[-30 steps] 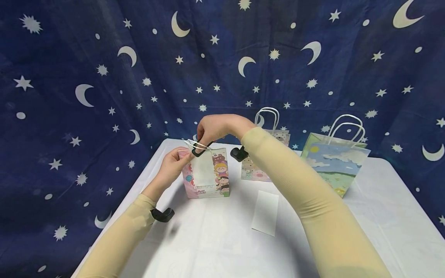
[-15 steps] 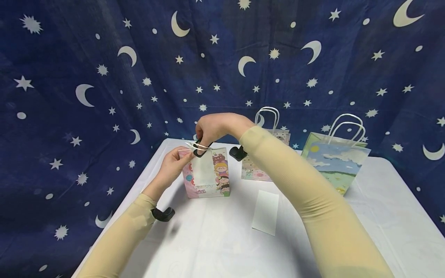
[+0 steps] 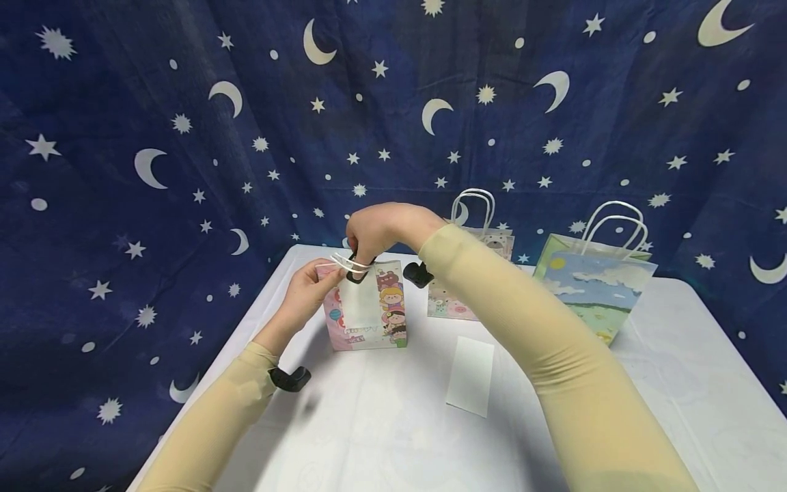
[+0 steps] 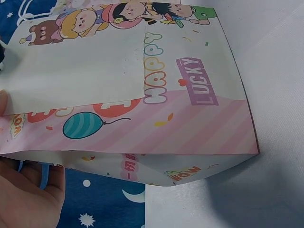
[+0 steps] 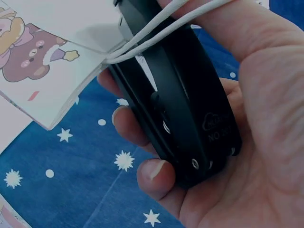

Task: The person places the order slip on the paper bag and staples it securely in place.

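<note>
A pink and white cartoon paper gift bag (image 3: pixel 395 307) stands upright at the far left of the table. A blank white paper rectangle (image 3: pixel 361 304) lies flat against its front, up to the top edge. My left hand (image 3: pixel 304 290) pinches the bag's top left edge, thumb in front and fingers behind, as the left wrist view shows. My right hand (image 3: pixel 384 229) grips a black stapler (image 5: pixel 190 95) from above, its mouth at the bag's top rim over the paper. The bag's white cord handles (image 5: pixel 161 28) cross over the stapler.
Two more gift bags stand to the right: one with animal faces (image 3: pixel 451 301) behind my right forearm, and one with a sky and meadow (image 3: pixel 596 287). Another white paper rectangle (image 3: pixel 470 376) lies on the white-covered table (image 3: pixel 381 424). A starry blue cloth (image 3: pixel 393 89) hangs behind.
The stapler has shifted slightly right and down along the bag's top edge, and the cord handles have moved over it. My left hand stays in place on the bag.
</note>
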Demonstrator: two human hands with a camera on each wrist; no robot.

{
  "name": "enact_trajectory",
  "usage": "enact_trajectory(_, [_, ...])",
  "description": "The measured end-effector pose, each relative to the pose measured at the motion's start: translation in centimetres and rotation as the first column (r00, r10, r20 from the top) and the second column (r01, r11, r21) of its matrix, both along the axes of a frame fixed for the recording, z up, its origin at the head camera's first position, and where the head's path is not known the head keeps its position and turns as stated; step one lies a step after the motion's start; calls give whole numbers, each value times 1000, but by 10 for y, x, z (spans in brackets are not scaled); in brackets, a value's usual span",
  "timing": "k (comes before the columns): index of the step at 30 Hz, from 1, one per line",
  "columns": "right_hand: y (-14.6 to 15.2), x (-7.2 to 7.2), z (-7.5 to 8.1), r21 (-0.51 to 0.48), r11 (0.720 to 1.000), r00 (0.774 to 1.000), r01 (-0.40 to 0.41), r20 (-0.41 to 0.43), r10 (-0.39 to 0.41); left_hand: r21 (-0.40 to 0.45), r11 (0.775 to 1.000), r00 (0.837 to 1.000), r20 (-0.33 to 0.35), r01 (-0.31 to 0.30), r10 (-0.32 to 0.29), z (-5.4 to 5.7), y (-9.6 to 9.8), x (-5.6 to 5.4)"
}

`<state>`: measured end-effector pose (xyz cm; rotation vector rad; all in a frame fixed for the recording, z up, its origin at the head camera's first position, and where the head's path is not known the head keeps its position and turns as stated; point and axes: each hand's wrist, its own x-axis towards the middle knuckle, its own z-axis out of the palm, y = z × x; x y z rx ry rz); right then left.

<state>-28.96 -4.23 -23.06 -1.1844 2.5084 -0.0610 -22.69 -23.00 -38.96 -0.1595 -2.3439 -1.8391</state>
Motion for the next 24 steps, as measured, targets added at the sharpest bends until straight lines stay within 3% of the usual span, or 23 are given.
enact_trajectory(5, [-2,1,-2,45,999,998,3,-58,-1,16,1000,1000,-28,5,-5,-7,-3,-4])
enact_trajectory(14, [-5,3,-7,37,999,987,-31,-155,37,3,1000,1000,-29,2,-2,-7,-3,-3])
enact_trajectory(24, [-4,1,-13,-2,999,985,-51,-164,50,-11,1000,999,-36,-1,0,-8,-3,-4])
